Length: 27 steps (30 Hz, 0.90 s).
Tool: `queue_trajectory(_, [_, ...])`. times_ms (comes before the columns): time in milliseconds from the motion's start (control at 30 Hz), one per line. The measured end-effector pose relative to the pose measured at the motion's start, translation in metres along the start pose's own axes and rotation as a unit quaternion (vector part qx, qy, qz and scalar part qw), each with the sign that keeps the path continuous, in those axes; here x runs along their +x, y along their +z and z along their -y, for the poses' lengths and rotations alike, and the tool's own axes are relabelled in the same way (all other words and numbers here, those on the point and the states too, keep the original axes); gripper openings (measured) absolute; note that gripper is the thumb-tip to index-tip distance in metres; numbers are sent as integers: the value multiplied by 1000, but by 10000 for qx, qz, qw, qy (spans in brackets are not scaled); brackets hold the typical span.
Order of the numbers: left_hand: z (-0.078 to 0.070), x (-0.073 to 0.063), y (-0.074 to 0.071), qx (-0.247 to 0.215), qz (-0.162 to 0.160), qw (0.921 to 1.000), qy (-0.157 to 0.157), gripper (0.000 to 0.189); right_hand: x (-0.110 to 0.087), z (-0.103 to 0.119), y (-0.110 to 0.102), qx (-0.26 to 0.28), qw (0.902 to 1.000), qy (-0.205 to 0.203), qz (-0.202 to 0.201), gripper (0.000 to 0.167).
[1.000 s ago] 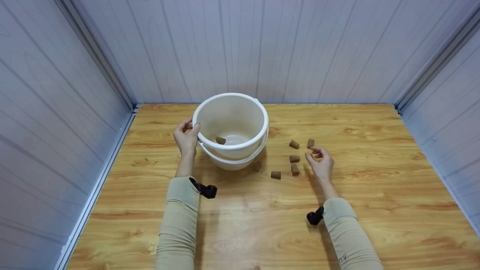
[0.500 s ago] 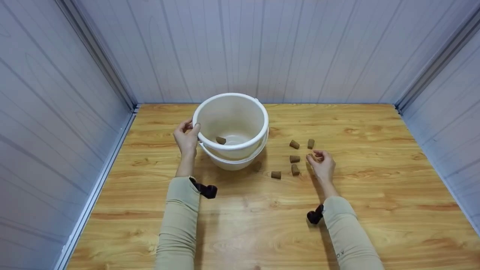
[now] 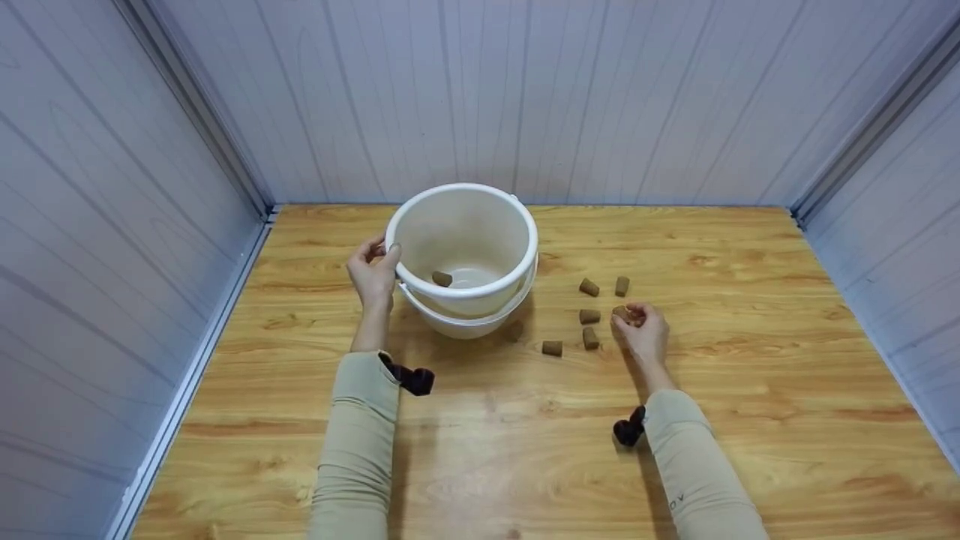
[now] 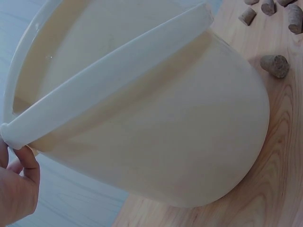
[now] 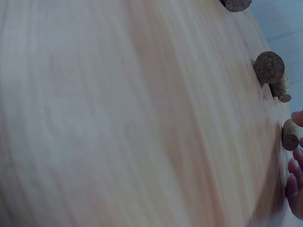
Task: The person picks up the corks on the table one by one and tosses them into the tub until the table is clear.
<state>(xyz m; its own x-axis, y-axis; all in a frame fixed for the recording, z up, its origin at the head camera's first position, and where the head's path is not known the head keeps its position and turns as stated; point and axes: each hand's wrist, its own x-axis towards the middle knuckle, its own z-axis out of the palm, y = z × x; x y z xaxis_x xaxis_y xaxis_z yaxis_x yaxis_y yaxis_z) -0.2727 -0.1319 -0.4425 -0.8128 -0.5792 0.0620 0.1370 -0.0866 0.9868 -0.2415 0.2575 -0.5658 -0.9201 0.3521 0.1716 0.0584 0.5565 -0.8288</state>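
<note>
A white plastic bucket [image 3: 466, 327] stands left of centre in the head view, with its handle hanging low at the front. One brown cork stopper [image 3: 442, 279] lies inside. My left hand [image 3: 373, 277] grips the bucket's left rim, thumb over the edge and fingers outside; the left wrist view shows the same fingers [image 4: 29, 163] at the rim. To the right of the bucket, my right hand [image 3: 643, 330] pinches a cork [image 3: 620, 312] between thumb and fingers, low over the table. In the right wrist view that cork [image 5: 290, 135] sits between thumb and fingertips.
Several other corks lie between bucket and right hand, including a far one [image 3: 622, 286], a middle one [image 3: 589, 316] and one nearest the bucket [image 3: 552, 348]. They rest on a wood-grain table [image 3: 495, 442]. Pale panels [image 3: 480, 97] enclose the back and sides.
My right hand has drawn back slightly from the far cork, and its fingers have closed in on a cork that now shows between them. The left hand and bucket stay put.
</note>
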Motion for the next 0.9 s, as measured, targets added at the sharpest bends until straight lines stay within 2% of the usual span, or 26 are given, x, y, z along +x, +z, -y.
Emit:
queue_trajectory(200, [2,1,1,58,-41,9998,186,28,0,0,1,-91,9999,10,114,29])
queue_trajectory(467, [1,0,1,-69,6,10000,-8,27,1,-1,1,-112,9999,28,97,29])
queue_trajectory(667, [1,-1,1,-34,-15,10000,78,26,2,-1,1,-185,9998,39,113,27])
queue_trajectory(900, [1,0,1,-4,1,10000,17,25,2,0,1,-343,9992,116,160,26])
